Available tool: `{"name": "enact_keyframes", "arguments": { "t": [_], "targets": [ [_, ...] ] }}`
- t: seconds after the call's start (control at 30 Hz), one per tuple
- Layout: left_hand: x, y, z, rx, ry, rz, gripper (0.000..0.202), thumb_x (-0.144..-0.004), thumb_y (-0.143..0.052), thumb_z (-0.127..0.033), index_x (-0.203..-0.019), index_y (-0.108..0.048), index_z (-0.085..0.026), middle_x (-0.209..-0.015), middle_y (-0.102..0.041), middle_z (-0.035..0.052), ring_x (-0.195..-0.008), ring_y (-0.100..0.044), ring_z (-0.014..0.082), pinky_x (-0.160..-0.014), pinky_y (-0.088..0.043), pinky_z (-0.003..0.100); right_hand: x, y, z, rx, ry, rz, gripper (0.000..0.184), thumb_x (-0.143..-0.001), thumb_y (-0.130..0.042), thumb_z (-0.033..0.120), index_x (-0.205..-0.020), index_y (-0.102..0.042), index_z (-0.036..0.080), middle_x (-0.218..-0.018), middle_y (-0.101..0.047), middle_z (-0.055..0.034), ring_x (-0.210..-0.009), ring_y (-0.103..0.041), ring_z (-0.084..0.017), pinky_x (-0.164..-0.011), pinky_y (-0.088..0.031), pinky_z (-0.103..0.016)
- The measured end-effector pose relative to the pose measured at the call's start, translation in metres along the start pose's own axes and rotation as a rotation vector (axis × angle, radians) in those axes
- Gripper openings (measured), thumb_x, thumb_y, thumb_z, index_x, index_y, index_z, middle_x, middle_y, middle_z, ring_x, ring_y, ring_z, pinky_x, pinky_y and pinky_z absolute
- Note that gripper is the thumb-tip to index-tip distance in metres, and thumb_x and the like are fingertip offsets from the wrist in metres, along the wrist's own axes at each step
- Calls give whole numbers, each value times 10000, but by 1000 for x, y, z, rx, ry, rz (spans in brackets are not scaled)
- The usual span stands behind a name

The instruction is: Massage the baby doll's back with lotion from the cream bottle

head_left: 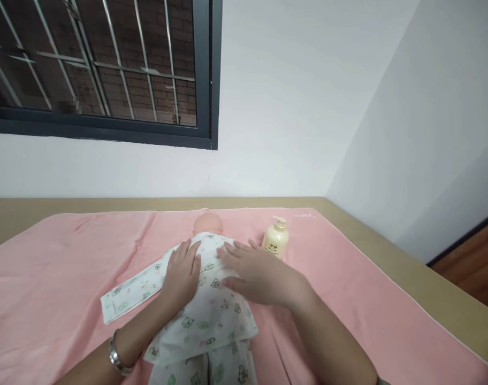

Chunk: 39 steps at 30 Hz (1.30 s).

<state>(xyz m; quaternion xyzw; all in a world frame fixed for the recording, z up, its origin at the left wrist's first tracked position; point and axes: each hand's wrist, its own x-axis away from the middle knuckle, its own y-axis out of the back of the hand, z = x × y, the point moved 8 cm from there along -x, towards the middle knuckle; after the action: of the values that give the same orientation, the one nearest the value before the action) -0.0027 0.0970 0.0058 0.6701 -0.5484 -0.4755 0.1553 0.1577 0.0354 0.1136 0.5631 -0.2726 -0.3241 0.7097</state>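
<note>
A baby doll (208,223) lies on a pink sheet, with the top of its bald head toward the wall. It wears a white printed top (212,315) and matching trousers (231,366). One long sleeve (134,289) stretches out to the left. My left hand (183,270) rests flat on the left side of the doll's upper body, fingers extended. On the right side, my right hand (254,272) has its fingers spread over the top. Neither hand grips anything. Just beyond my right hand stands a pale yellow pump bottle (276,238), its lower part partly hidden.
The pink sheet (348,299) covers most of a tan surface (388,251) that meets white walls (276,107) at the back and right. A dark-framed window (212,80) with metal bars is at upper left. Brown wood (477,262) shows at the far right.
</note>
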Motion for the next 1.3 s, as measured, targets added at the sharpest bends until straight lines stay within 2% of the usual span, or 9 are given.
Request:
{"name": "enact_keyframes", "arguments": {
  "t": [0.13,0.23,0.4,0.5,0.6,0.73,0.93,1.13,1.3],
  "targets": [
    [1,13,-25,14,-1,18,455,-920,-389,-358,-1291,-564,-161,-1451,-479,172,-1427,-304,375,-1154,-203,617,37,55,-53,-68,-258,-159,652,-983,-345,487,-1546,-244,175,-1609,-205,-101,-1483,-174,-281,-1176,-204,-476],
    [-6,14,-61,419,74,101,410,-860,-535,-403,-1216,-617,-216,-1447,-508,105,-1417,-344,328,-1189,-212,524,59,78,-96,-69,-495,-300,602,-992,-317,461,-1492,-361,128,-1571,-309,-136,-1466,-225,-291,-1125,-295,-426],
    [-37,-37,-126,1467,667,371,387,-921,-417,-341,-1174,-594,-108,-1269,-625,211,-1184,-615,270,-1032,-464,397,56,69,-123,-137,-636,-234,448,-987,-290,280,-1329,-535,123,-1398,-540,-152,-1266,-522,-271,-981,-428,-362],
    [-56,-61,-162,1651,867,506,510,-943,-357,-431,-1244,-547,-66,-1271,-599,256,-1131,-642,288,-906,-536,384,41,65,-116,-100,-581,-258,513,-954,-321,178,-1454,-375,79,-1511,-412,-158,-1366,-419,-233,-1056,-359,-319],
    [-72,-72,-179,1694,911,486,559,-950,-335,-469,-1285,-520,-62,-1290,-577,253,-1099,-651,276,-797,-564,332,31,59,-115,-16,-625,-238,469,-926,-349,131,-1375,-462,53,-1422,-506,-194,-1287,-504,-252,-981,-414,-321],
    [-72,-85,-184,1686,988,515,549,-960,-319,-443,-1310,-493,-58,-1231,-603,249,-1012,-672,270,-737,-572,346,22,54,-118,179,-696,-191,346,-861,-471,126,-1175,-604,68,-1161,-660,-195,-1078,-631,-278,-809,-470,-311],
    [-53,-89,-165,1621,1063,646,579,-973,-263,-469,-1264,-526,-44,-1184,-626,231,-1040,-655,279,-797,-549,368,20,60,-127,271,-786,-173,353,-916,-361,175,-1076,-675,147,-1076,-698,-153,-991,-660,-276,-738,-458,-320],
    [-12,-56,-147,1536,1011,797,558,-969,-268,-490,-1161,-604,-88,-1266,-602,214,-1189,-582,282,-985,-454,395,12,61,-119,319,-798,-154,405,-918,-316,171,-1082,-682,123,-1128,-692,-153,-1065,-628,-265,-950,-399,-384],
    [11,-14,-125,1483,984,727,496,-955,-318,-465,-1100,-639,-116,-1285,-616,188,-1249,-547,283,-1049,-409,403,5,55,-116,372,-799,-128,416,-902,-304,157,-1084,-671,81,-1147,-682,-174,-1060,-624,-280,-1083,-263,-469]
  ]
}}
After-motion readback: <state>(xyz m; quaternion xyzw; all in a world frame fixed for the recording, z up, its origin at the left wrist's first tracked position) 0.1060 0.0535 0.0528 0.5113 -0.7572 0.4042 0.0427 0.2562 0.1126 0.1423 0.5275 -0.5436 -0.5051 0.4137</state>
